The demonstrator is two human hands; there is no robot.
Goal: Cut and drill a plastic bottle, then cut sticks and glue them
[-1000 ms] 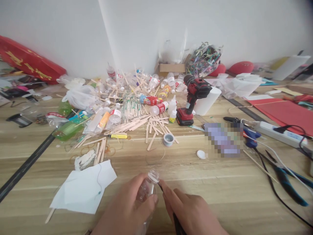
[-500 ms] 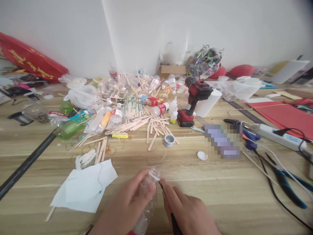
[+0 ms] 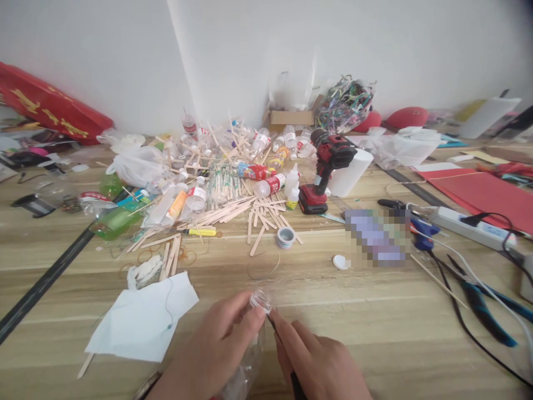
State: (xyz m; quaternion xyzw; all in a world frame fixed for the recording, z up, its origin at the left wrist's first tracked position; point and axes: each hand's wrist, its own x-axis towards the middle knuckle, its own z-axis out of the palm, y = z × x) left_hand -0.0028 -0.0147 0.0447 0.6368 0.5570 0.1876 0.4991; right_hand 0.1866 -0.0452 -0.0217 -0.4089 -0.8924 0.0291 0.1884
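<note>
My left hand [image 3: 227,339] is wrapped round a clear plastic bottle [image 3: 245,369] just below its neck. The bottle's open mouth [image 3: 261,300] faces up and away, with the thumb pressed near the neck ring. In my right hand [image 3: 318,355] is a slim black-handled tool [image 3: 296,383], its thin dark tip touching or very close to the bottle neck. Whether that tool is a knife or something else I cannot tell, as the fingers cover most of it. The bottle's lower end runs out of view at the bottom.
White paper [image 3: 144,319] lies to the left. Ahead are a grey tape roll [image 3: 285,238], a white cap [image 3: 340,262], wooden sticks [image 3: 225,214] and a red cordless drill [image 3: 327,166]. Blue-handled pliers [image 3: 485,314], a glue gun [image 3: 423,233] and a power strip [image 3: 472,228] lie right.
My left thumb has moved up to the bottle's neck ring. The right hand and its tool stay at the neck. The whole view has shifted slightly.
</note>
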